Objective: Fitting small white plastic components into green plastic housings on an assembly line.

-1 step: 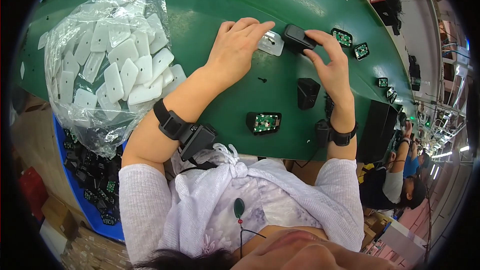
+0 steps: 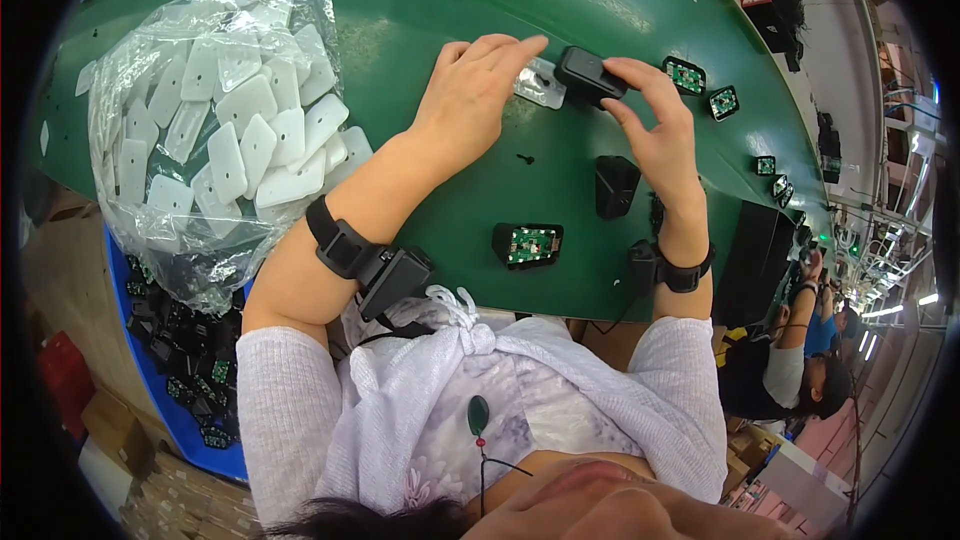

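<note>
My right hand (image 2: 655, 115) pinches a small black plastic housing (image 2: 590, 75) between thumb and fingers, above the green table. Just left of the housing is a pale oblong plate (image 2: 541, 83) with a dark spot in its middle. My left hand (image 2: 470, 85) curls its fingers over the plate's left end; its thumb is hidden. Below my hands a small black screw-like piece (image 2: 525, 158) lies on the table. Another black housing (image 2: 617, 186) stands below my right hand. Nearer to me rests an opened housing with a green circuit board (image 2: 528, 246).
A clear plastic bag (image 2: 110, 130) of white plates covers the table's left side. Below it stands a blue bin (image 2: 225, 460) of black parts. Boarded housings (image 2: 684, 75) lie at the right, beyond them a black box (image 2: 745, 260). Other people (image 2: 790, 370) sit farther right.
The black housing in my right hand has shifted slightly left and tilted a little. My left hand has barely moved.
</note>
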